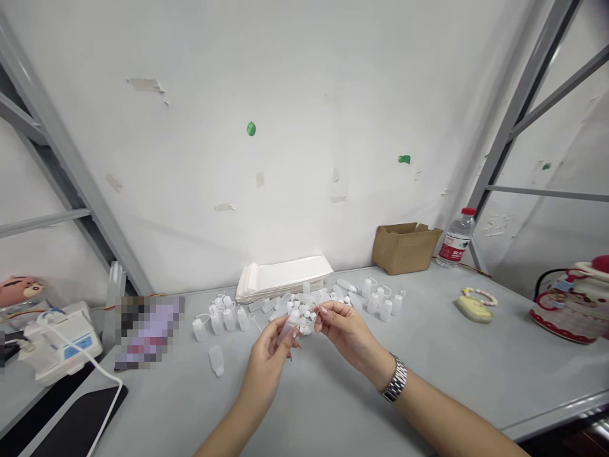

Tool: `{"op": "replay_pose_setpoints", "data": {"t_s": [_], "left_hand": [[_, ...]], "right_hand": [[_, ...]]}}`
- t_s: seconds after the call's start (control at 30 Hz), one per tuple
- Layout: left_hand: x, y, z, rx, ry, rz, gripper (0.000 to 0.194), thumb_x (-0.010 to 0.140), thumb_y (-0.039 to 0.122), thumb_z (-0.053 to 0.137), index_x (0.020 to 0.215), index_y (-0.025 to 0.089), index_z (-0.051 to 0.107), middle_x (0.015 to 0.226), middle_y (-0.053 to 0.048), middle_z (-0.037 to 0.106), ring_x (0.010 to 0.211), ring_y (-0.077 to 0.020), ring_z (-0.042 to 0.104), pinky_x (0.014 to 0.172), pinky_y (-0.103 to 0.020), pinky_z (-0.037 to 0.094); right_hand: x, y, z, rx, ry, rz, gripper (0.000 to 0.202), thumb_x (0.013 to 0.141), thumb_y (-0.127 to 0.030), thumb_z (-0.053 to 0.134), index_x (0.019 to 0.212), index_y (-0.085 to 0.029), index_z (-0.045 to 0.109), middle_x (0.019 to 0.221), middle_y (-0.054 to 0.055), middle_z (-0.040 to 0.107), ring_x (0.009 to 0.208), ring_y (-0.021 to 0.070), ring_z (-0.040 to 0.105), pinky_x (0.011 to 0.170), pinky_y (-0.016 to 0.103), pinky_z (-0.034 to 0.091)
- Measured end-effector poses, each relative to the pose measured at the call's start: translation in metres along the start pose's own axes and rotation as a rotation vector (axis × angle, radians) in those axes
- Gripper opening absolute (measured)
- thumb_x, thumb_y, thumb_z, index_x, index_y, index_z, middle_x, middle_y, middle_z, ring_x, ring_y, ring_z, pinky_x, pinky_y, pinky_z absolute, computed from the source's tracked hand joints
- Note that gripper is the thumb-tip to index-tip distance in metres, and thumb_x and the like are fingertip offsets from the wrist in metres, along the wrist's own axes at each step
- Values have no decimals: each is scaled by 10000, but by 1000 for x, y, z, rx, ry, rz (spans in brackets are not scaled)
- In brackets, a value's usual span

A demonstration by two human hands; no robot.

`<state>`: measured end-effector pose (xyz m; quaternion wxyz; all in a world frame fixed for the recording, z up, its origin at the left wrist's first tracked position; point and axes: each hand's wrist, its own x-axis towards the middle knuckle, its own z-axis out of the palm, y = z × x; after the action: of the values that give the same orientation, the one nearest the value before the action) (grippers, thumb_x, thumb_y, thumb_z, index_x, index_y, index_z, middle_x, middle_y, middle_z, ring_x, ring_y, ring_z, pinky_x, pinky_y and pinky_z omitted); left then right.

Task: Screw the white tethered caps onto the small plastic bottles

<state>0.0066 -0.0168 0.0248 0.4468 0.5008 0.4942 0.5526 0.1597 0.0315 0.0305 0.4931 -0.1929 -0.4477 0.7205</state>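
My left hand [276, 346] is closed around a small translucent squeeze bottle [288, 325], held tilted above the table with its white top up. Close beside it, my right hand [339, 320] is pinched; whatever sits between its fingertips is too small to make out. Behind both hands lies a pile of loose bottles and white caps [307, 291]. Several capped bottles with strap loops stand upright to the left [229, 320], and more capped bottles [386, 310] stand to the right. One uncapped bottle [216, 360] lies on its side, left of my left hand.
Against the wall is a stack of white sheets [290, 274], with an open cardboard box [404, 249] and a water bottle [457, 240] to its right. A yellow case [474, 310] and a patterned bag [573, 304] are at far right. A power strip [71, 346] and black phone [78, 422] lie left.
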Motion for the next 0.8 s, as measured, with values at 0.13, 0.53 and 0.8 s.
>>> {"op": "replay_pose_setpoints", "data": {"t_s": [0.13, 0.53, 0.8], "left_hand": [[-3, -1, 1, 50, 2, 28, 397, 709, 447, 580, 993, 170, 584, 902, -71, 622, 693, -167, 558, 587, -267, 423], [-12, -6, 3, 340, 13, 213, 249, 740, 354, 576, 962, 255, 632, 884, -37, 628, 796, -202, 550, 658, -273, 426], [-9, -7, 2, 356, 12, 226, 242, 756, 348, 552, 969, 258, 623, 912, -36, 629, 792, -194, 556, 657, -268, 427]], "right_hand": [[1, 2, -2, 71, 29, 21, 147, 679, -287, 703, 665, -147, 660, 533, -17, 553, 536, 85, 477, 606, 243, 380], [1, 7, -3, 118, -3, 80, 175, 696, -292, 689, 644, -138, 625, 540, -23, 519, 516, 75, 431, 573, 229, 352], [0, 7, 0, 49, 37, 67, 229, 650, -336, 718, 592, -151, 597, 526, -24, 527, 511, 86, 447, 570, 245, 344]]}}
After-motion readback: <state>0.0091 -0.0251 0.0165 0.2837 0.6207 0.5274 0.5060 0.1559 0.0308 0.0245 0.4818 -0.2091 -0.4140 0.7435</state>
